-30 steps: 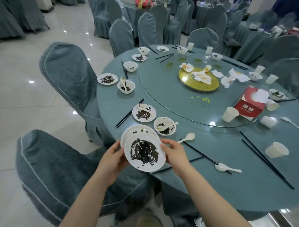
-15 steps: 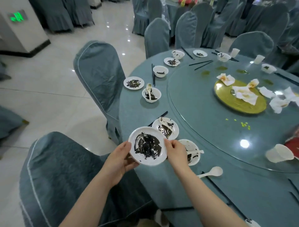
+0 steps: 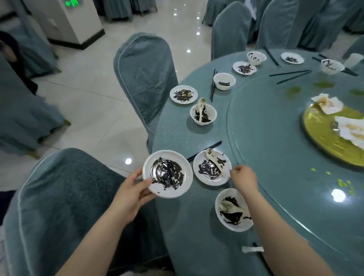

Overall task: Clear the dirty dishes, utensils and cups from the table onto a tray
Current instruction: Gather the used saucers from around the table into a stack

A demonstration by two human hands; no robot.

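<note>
Holding: smeared plate (image 3: 167,174) in left hand (image 3: 132,194), thumb over rim, out past counter (image 3: 266,157) edge.
Reaching: right hand (image 3: 244,178), fingers loosely curled and empty, at rim of second plate (image 3: 212,167) lying on counter.
Risk, spoon: spoon (image 3: 215,161) lying loose on second plate, likely to slide off if tilted.
Risk, sauce: one-handed grip, likely drips onto chair (image 3: 65,197).
Tray: not in view.

Only sign: green lit sign (image 3: 72,2) atop white pillar (image 3: 67,21), top left; cut by frame edge, characters unreadable.
</note>
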